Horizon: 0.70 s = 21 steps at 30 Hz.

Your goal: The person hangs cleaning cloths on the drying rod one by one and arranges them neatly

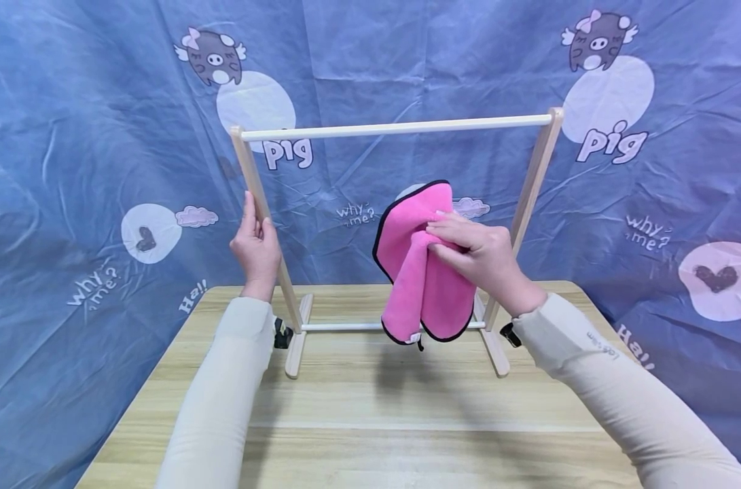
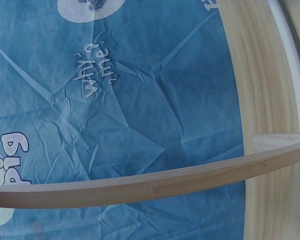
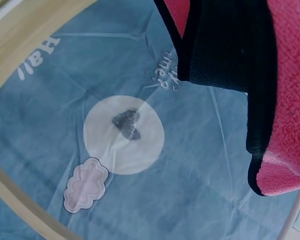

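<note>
A wooden rack [image 1: 401,128] with pale crossbars stands on the table. By its left post [image 2: 145,189], my left hand [image 1: 257,248] holds on, thumb and fingers against the wood. Only a bit of finger shows at the corner of the left wrist view. My right hand [image 1: 477,251] pinches a pink fleecy cloth [image 1: 403,278] with black edging, bunched at its middle. The cloth hangs in folds in front of the rack, below the top bar, above the tabletop. Up close in the right wrist view, the cloth [image 3: 297,75] also shows a black part.
A light wood table [image 1: 370,407] lies under the rack and casts back a shadow below the cloth. Behind stands a blue printed curtain [image 1: 358,68]. Black straps [image 1: 282,333] are seen near both wrists.
</note>
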Available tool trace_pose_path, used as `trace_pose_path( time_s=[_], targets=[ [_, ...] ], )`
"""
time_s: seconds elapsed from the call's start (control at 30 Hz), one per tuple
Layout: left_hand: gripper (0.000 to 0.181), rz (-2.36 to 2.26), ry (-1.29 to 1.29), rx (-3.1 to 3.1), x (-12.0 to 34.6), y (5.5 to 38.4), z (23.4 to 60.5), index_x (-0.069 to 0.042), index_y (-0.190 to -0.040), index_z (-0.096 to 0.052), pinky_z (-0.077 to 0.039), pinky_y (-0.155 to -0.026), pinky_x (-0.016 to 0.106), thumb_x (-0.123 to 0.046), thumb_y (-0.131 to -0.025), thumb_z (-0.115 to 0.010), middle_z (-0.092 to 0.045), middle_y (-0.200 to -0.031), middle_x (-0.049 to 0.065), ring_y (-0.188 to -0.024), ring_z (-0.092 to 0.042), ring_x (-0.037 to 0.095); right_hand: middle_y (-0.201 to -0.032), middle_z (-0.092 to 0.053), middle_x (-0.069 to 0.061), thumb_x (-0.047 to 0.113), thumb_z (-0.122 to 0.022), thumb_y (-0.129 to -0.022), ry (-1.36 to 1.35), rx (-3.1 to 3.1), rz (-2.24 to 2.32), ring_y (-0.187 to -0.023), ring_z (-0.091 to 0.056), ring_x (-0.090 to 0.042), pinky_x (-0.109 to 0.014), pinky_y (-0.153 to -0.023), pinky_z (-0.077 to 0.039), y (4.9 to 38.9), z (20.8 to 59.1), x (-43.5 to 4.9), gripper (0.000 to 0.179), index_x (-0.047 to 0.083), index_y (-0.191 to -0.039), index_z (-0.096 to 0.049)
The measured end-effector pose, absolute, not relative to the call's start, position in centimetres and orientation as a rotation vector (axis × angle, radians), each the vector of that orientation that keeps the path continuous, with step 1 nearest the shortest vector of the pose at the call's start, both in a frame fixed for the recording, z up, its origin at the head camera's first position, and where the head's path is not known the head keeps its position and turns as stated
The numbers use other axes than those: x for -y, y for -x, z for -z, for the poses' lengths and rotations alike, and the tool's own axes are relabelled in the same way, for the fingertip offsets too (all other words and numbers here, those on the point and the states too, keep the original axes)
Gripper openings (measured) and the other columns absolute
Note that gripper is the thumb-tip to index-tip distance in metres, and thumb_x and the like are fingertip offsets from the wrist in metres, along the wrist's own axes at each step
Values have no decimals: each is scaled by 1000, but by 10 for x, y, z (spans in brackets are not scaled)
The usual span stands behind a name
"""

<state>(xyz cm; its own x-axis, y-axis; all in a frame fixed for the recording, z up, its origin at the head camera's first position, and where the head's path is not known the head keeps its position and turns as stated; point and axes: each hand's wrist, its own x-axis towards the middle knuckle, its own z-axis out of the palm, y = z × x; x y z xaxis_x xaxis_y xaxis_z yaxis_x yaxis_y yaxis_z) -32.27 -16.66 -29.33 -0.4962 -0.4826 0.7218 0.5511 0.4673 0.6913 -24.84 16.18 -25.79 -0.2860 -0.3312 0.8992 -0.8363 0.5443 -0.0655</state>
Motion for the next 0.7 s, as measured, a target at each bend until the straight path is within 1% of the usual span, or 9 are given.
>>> trace_pose_path(
  time_s=[0.13,0.2,0.23,0.37,0.43,0.47,0.6,0.7],
  targets=[
    [52,1266,59,1669,166,323,293,-15,-130,-48,-49,-75,10,3,-82,-52,-56,-122,9,-99,-60,13,-88,-70,-13,0,-75,-65,-963,1814,-712,-96,-64,-27,-23,-96,-43,249,252,-162,27,3,-92,-72],
    [51,1272,47,1665,163,320,291,-13,-130,-49,-51,-78,17,5,-82,-52,-56,-122,10,-101,-59,15,-87,-70,-13,-2,-74,-64,-965,1784,-732,-95,-64,-27,-24,-96,-43,249,249,-161,27,3,-91,-73],
    [51,1274,47,1661,164,320,291,-13,-130,-49,-51,-79,19,5,-82,-53,-56,-122,10,-102,-59,15,-86,-70,-13,-2,-74,-64,-965,1779,-728,-95,-64,-27,-24,-96,-43,249,248,-161,27,3,-91,-73],
    [51,1264,54,1662,164,320,291,-12,-130,-49,-51,-78,17,5,-82,-52,-56,-122,11,-102,-60,15,-88,-70,-13,0,-74,-66,-950,1800,-709,-97,-64,-25,-25,-97,-43,249,242,-162,26,2,-91,-73],
    [52,1264,63,1661,167,323,294,-14,-130,-49,-50,-75,11,4,-82,-53,-56,-122,10,-100,-60,13,-89,-70,-13,2,-74,-68,-941,1824,-698,-99,-63,-25,-27,-98,-43,249,239,-164,25,2,-92,-72],
    [52,1264,61,1664,167,323,294,-14,-130,-49,-49,-75,11,4,-82,-53,-56,-122,10,-100,-60,13,-89,-70,-13,2,-74,-68,-938,1828,-703,-99,-63,-24,-28,-98,-43,248,238,-164,25,2,-93,-72],
    [53,1267,51,1671,167,323,294,-16,-130,-49,-49,-75,12,4,-82,-52,-57,-122,9,-101,-59,11,-90,-70,-13,2,-74,-68,-934,1822,-703,-99,-63,-25,-28,-99,-42,248,233,-165,25,1,-93,-72],
    [52,1256,62,1672,167,323,294,-17,-131,-48,-48,-74,10,2,-82,-52,-56,-123,8,-102,-58,10,-88,-70,-14,1,-74,-67,-939,1795,-710,-98,-63,-25,-28,-98,-42,250,229,-165,25,1,-92,-72]
  ],
)
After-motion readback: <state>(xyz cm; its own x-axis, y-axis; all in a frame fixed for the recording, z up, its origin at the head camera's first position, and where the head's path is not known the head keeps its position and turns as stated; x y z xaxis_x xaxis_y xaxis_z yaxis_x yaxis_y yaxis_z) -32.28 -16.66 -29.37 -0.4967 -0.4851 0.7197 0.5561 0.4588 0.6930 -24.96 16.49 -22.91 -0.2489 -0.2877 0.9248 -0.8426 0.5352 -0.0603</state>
